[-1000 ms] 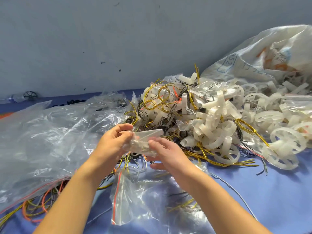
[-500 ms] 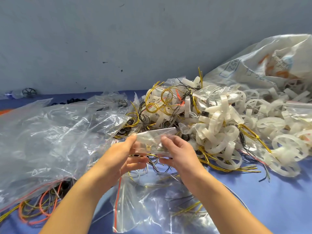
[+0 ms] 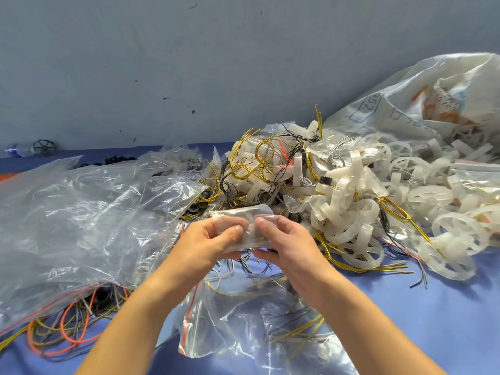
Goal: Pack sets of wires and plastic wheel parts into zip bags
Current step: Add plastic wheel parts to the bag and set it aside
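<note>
A: Hands? 
B: Left hand [image 3: 209, 243] and right hand [image 3: 288, 246] both pinching one small zip bag [image 3: 244, 226], raised just above the blue table [image 3: 446, 320]; fingers [image 3: 235, 234] closed on the film, thumbs near each other.

A: Contents? 
B: Cannot tell; film too cloudy.

A: Surroundings? 
B: Heap of white plastic wheel parts [image 3: 351, 212] with yellow wires [image 3: 254, 163] beyond and right. Large clear bag [image 3: 89, 212] left, orange wires [image 3: 67, 331] under it. Red-sealed zip bag [image 3: 243, 320] below the wrists.
</note>
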Demonstrator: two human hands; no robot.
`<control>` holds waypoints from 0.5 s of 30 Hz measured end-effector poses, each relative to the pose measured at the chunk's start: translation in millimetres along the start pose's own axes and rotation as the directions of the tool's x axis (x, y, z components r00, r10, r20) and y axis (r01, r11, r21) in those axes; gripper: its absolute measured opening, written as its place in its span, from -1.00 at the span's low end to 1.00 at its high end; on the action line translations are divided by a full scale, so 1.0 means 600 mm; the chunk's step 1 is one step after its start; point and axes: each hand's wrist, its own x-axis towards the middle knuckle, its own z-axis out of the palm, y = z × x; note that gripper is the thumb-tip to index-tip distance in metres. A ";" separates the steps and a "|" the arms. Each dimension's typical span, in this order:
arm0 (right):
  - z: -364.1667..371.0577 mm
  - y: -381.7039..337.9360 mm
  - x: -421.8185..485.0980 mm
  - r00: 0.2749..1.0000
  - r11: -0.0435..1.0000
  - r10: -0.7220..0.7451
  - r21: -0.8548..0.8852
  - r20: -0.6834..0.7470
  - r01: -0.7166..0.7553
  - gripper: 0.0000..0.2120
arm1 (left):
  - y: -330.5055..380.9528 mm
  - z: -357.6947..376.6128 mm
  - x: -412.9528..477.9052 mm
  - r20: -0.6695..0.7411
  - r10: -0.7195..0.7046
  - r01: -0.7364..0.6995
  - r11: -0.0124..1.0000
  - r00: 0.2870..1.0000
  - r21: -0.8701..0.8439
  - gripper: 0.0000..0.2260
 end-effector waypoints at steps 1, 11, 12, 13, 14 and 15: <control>-0.002 -0.003 -0.001 1.000 1.000 0.007 0.024 0.013 -0.007 -0.78 | 0.001 0.001 0.000 -0.016 0.006 -0.006 1.000 1.000 -0.014 -0.86; -0.018 -0.017 -0.005 0.991 0.975 -0.132 -0.180 -0.006 0.129 -0.83 | 0.013 0.001 0.002 -0.113 0.234 -0.212 0.961 0.966 0.175 -0.86; -0.018 -0.019 -0.004 0.989 0.972 -0.150 -0.184 0.001 0.147 -0.83 | 0.015 0.002 0.002 -0.111 0.249 -0.228 0.959 0.962 0.169 -0.85; -0.019 -0.020 -0.005 0.986 0.970 -0.165 -0.182 0.007 0.163 -0.84 | 0.018 0.003 0.001 -0.111 0.260 -0.241 0.957 0.959 0.161 -0.84; -0.018 -0.021 -0.004 0.984 0.968 -0.178 -0.179 0.008 0.176 -0.83 | 0.020 0.005 0.002 -0.112 0.273 -0.255 0.955 0.955 0.152 -0.84; -0.018 -0.021 -0.004 0.983 0.967 -0.183 -0.176 0.010 0.182 -0.82 | 0.023 0.006 0.003 -0.113 0.285 -0.269 0.953 0.952 0.137 -0.83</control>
